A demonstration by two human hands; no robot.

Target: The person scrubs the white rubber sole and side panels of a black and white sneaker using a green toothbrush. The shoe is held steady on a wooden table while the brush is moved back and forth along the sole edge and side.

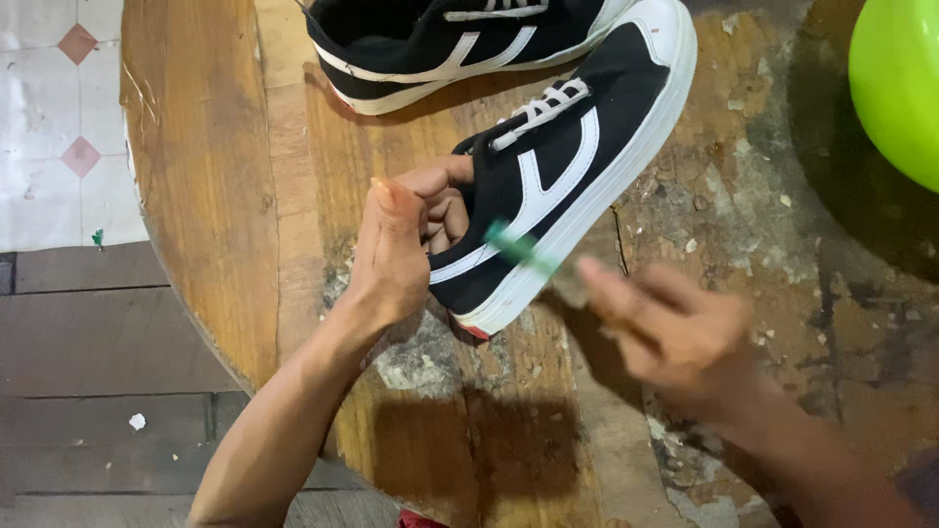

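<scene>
Looking down at my two bare hands over a round, worn wooden bench.

Far to the left of my grip, past the bench's curved edge, lie pale tiled floor and dark wooden planks. That edge sits close beside my left forearm, so there is little bench room on that side.

My left hand has its grip closed on the heel opening of a black canvas sneaker with white stripes, white laces and a thick white sole. The fingers curl into the collar and the thumb presses outside. I judge this pins the shoe so that its side and sole edge face my other hand. The shoe lies at a slant, heel at my left grip, toe pointing up and away to the right.

Above my left grip, near the bench's far edge, a second matching sneaker lies on its own, just apart from the first.

Right of the held shoe, my right hand is blurred with motion. Its grip is closed on a small green-handled brush, the tip touching the shoe's side just above the sole.

Right of that grip, the bench is bare and flaking, with open room. At the far right corner is a bright green rounded object, well apart.
</scene>
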